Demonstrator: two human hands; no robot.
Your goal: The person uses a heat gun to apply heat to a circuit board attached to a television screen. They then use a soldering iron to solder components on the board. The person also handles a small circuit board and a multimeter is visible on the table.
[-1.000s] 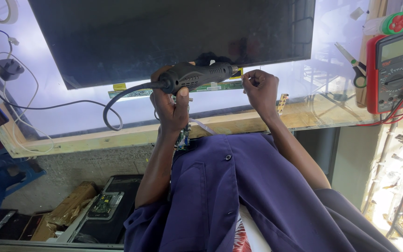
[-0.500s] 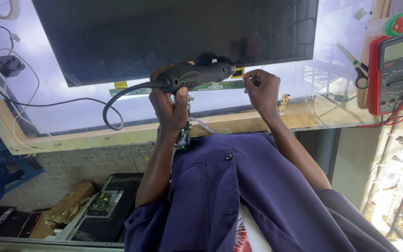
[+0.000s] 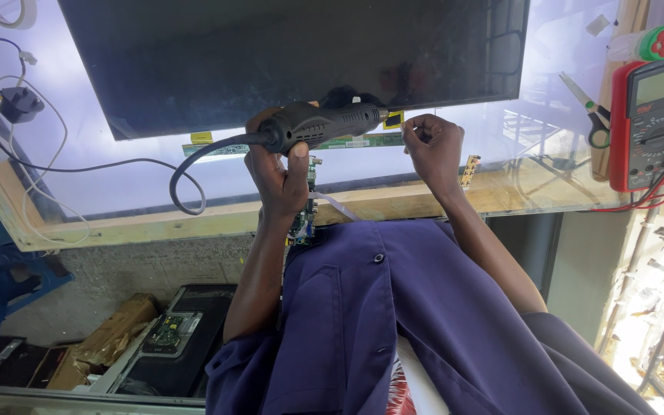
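Left hand [image 3: 277, 175] gripped around the corded black heat tool [image 3: 324, 123], nozzle aimed right at the green circuit strip [image 3: 347, 143] along the near edge of the dark display panel [image 3: 293, 58]. Right hand [image 3: 433, 150] pinched closed at the strip, contents too small to tell. Step looks like heating the strip's bond; next needs steady aim. Open room right on the lit table [image 3: 501, 177]; multimeter [image 3: 653, 115] and scissors [image 3: 589, 107] far right.

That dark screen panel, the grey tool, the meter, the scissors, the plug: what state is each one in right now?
Screen panel: dark, lying flat on the lit glass table.
Grey corded tool: gripped in the left hand.
Right hand: pinching something too small to tell at the panel's edge.
Red multimeter: display blank.
Scissors: blades apart.
Plug: unplugged, lying loose.
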